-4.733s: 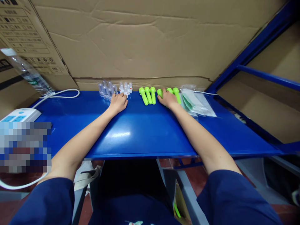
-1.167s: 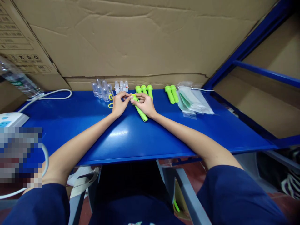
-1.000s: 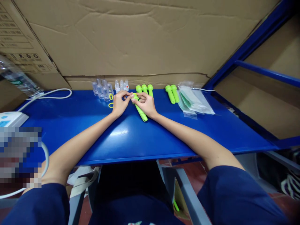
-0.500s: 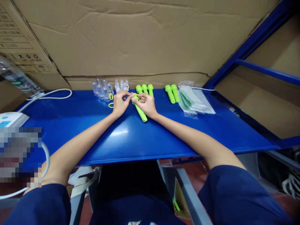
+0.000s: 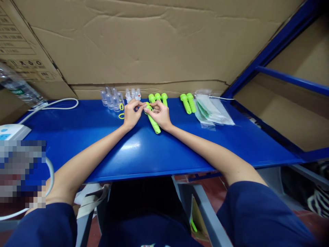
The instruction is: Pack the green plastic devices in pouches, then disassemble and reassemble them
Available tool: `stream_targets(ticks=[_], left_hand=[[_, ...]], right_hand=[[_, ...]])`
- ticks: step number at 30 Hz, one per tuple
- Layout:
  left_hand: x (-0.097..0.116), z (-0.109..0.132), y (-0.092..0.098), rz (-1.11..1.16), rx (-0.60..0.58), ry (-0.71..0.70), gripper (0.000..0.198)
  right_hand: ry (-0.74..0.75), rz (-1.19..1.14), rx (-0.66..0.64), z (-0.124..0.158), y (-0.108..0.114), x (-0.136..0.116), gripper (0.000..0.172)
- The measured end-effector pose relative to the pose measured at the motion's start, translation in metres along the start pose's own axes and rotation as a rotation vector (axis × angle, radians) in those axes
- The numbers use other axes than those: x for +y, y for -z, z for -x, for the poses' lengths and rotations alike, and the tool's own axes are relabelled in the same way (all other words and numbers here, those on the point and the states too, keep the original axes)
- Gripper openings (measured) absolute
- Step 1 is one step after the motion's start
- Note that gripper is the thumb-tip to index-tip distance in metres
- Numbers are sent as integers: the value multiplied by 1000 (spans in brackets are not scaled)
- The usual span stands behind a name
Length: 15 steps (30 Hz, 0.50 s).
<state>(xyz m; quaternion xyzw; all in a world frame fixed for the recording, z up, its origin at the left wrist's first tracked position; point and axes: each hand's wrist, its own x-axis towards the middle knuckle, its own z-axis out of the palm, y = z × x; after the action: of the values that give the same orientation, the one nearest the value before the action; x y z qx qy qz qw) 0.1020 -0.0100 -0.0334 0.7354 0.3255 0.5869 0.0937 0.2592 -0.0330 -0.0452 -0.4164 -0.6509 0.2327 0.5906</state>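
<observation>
A lime-green flashlight body (image 5: 154, 126) slants across the blue table, its wide end up between my hands. My right hand (image 5: 161, 116) is closed around that upper part. My left hand (image 5: 132, 114) pinches at the rim of the wide end, thumb and forefinger meeting the right fingertips. Whether a small ring sits between the fingertips is hidden. Beside my left hand are two yellow rings, one lying flat (image 5: 121, 116) and one leaning (image 5: 121, 106) by several clear plastic caps (image 5: 113, 101). Behind my hands lie three more green flashlight bodies (image 5: 157, 97).
Several clear-and-white pieces (image 5: 133, 94) stand behind my left hand. To the right lie two green flashlight bodies (image 5: 188, 103) and clear plastic bags (image 5: 214, 111). A power strip (image 5: 14, 132), white cable (image 5: 63, 104) and water bottle (image 5: 22, 85) occupy the left. Cardboard (image 5: 164, 44) walls the back.
Both hands keep nearly the same pose at the flashlight body's wide end, with only slight finger movement. The whole view has shifted very slightly.
</observation>
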Motion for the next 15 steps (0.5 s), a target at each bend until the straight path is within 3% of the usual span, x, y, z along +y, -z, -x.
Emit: stream_targets(ticks=[6, 11, 15], left_hand=[[2, 0, 0, 55, 6, 3, 35], [-6, 1, -3, 331, -191, 69, 46], [-12, 0, -2, 299, -244, 105, 55]], right_hand=[[-23, -32, 3, -1, 0, 3, 63], [-39, -95, 15, -3, 0, 4, 63], [-28, -126, 17, -3, 0, 2, 64]])
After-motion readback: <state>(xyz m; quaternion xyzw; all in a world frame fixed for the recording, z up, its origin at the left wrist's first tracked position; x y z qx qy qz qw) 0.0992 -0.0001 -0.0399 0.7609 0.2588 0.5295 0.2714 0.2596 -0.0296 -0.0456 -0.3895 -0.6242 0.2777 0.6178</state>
